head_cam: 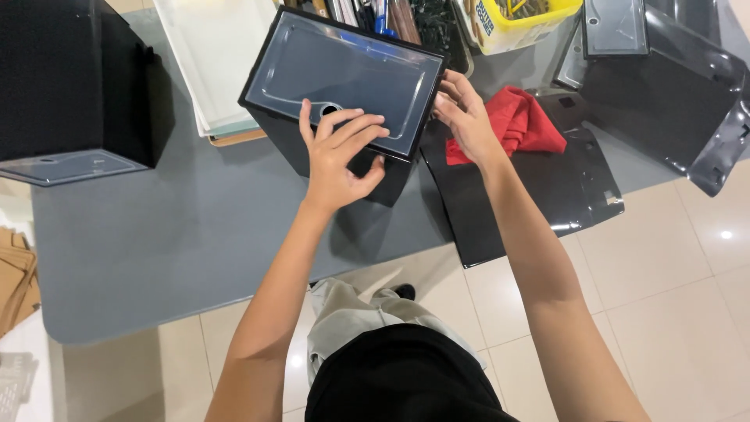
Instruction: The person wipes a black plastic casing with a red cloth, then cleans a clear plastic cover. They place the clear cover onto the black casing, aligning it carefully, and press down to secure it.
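Black box (336, 148), upright on the grey table (195, 234), near the front edge and roughly mid-table. Top face closed by a clear plastic lid (344, 78) with a raised rim and a small round hole near its front edge.

Left hand (336, 160): lay on the lid's front edge, fingers spread and slightly bent across the clear plastic, thumb down against the box's black front wall. Loosely open; pressing rather than clasping.

Right hand (467, 117): at the lid's right corner, fingertips curled onto the rim, partly closed in a light pinch on that corner.

Red cloth (523, 125): crumpled, just right of the right hand, lying on a glossy black sheet (531, 203) that overhung the table edge.

Second black box (70, 86): far left of the table, well apart, clear lid facing forward.

Yellow bin (523, 23): back edge, holding small items.

White tray (211, 55): behind the first box, to its left.
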